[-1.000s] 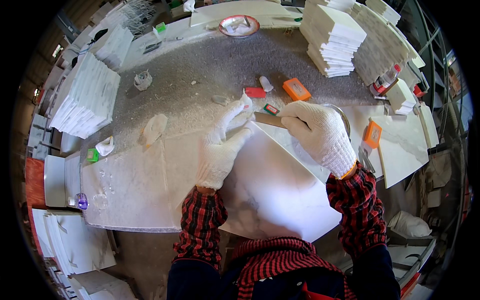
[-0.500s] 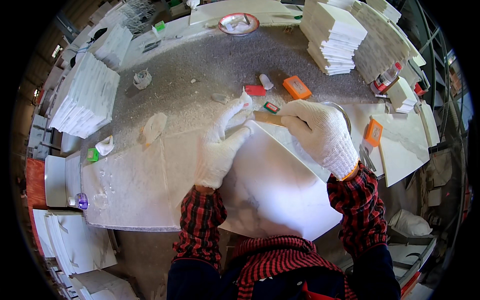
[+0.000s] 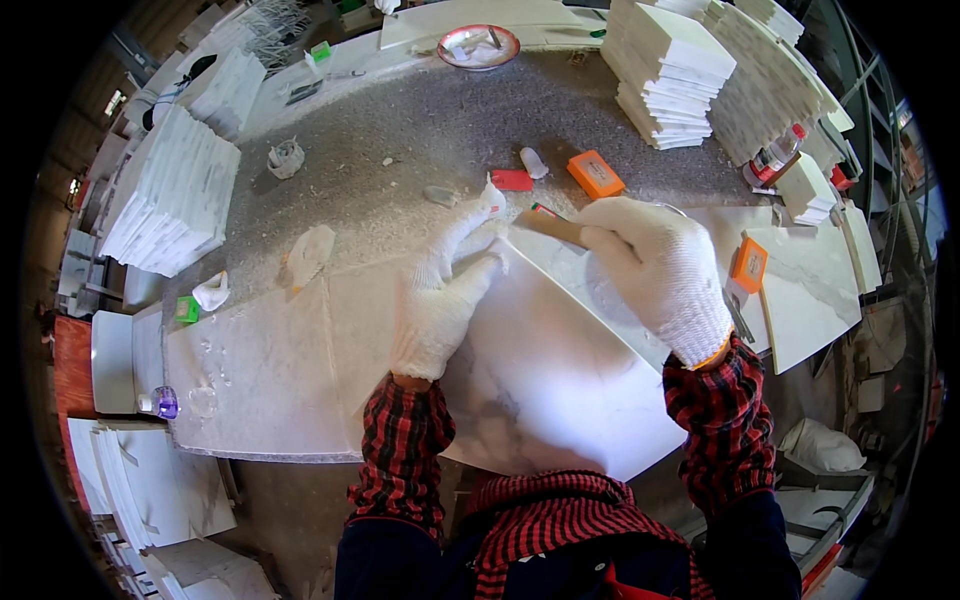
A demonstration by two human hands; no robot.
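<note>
My left hand, in a white knit glove, grips the far corner of a white marble slab that lies tilted towards me. Thumb and fingers lie on either side of that corner. A small white pointed bottle with a red mark shows at the fingertips; I cannot tell whether they touch it. My gloved right hand is closed round a flat tan strip, whose free end points left towards the corner. Behind the strip lies a small green-and-red box, mostly hidden.
Beyond my hands lie a red card and an orange box; another orange box is to the right. Stacked marble tiles stand at left and right. A dish sits at the back, a purple bottle near left.
My right hand has shifted a little to the right with the tan strip, which now covers most of the green-and-red box. My left hand stays at the slab corner.
</note>
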